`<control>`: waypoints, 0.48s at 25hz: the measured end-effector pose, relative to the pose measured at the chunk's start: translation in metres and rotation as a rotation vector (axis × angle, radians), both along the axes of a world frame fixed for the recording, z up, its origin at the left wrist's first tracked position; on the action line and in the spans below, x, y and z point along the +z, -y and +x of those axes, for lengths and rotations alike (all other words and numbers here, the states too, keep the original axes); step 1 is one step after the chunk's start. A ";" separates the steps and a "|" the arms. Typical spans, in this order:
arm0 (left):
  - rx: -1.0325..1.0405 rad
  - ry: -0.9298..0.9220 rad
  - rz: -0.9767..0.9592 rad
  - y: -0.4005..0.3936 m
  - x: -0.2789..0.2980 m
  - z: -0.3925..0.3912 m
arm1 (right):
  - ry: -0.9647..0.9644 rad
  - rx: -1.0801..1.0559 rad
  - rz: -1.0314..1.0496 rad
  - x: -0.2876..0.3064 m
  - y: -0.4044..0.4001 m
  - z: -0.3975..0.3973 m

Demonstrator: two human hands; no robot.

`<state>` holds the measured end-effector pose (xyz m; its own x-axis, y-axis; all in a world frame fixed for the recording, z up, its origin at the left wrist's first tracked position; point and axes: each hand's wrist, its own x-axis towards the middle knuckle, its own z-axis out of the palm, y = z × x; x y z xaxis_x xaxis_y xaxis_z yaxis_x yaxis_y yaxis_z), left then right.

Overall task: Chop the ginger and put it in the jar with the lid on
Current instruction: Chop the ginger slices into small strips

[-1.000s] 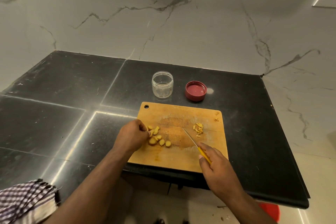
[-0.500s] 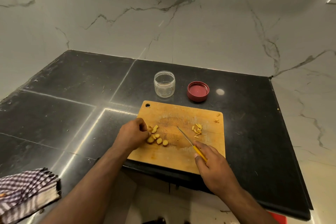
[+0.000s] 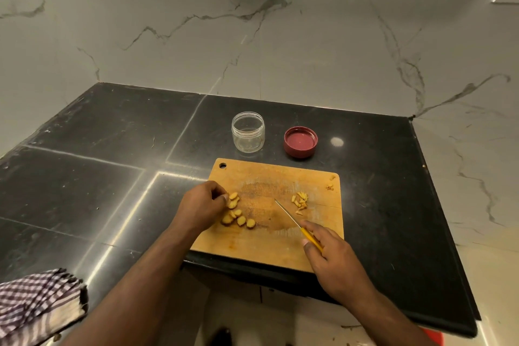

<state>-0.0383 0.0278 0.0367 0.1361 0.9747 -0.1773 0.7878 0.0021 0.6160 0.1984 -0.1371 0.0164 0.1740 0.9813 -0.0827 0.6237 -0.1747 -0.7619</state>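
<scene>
Glossy black stone table [image 3: 98, 177] carries a matt, scuffed wooden chopping board [image 3: 280, 250]. Behind the board stand a clear plastic jar [image 3: 248, 132] and a red plastic lid [image 3: 300, 142]. Checked cloth [image 3: 36, 306] lies left of the board.

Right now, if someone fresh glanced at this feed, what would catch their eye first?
Most likely the wooden cutting board at the front edge of the black counter, with the left hand at a cluster of ginger slices and the right hand holding a yellow-handled knife over it. A smaller pile of chopped ginger lies to the right. Behind the board stand an empty clear jar and its red lid, apart.
</scene>
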 end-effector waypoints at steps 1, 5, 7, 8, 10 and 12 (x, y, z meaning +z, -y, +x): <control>-0.009 -0.017 0.005 -0.003 0.000 0.003 | 0.000 -0.004 -0.005 0.001 -0.002 0.000; -0.047 -0.023 0.009 -0.009 -0.003 0.002 | 0.007 -0.004 -0.035 0.005 -0.007 -0.003; -0.059 -0.002 0.024 -0.012 -0.004 -0.001 | 0.009 -0.004 -0.055 0.006 -0.008 -0.004; -0.059 0.018 0.028 -0.013 -0.003 -0.001 | 0.011 0.001 -0.063 0.007 -0.009 -0.003; -0.069 0.067 0.010 -0.013 -0.003 0.003 | 0.008 0.015 -0.079 0.009 -0.009 -0.002; -0.128 0.091 -0.031 -0.010 -0.002 0.015 | 0.010 0.023 -0.084 0.010 -0.010 0.000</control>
<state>-0.0238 0.0375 0.0351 0.2754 0.9428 -0.1881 0.7235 -0.0744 0.6863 0.1982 -0.1269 0.0265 0.1525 0.9746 -0.1637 0.6355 -0.2236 -0.7390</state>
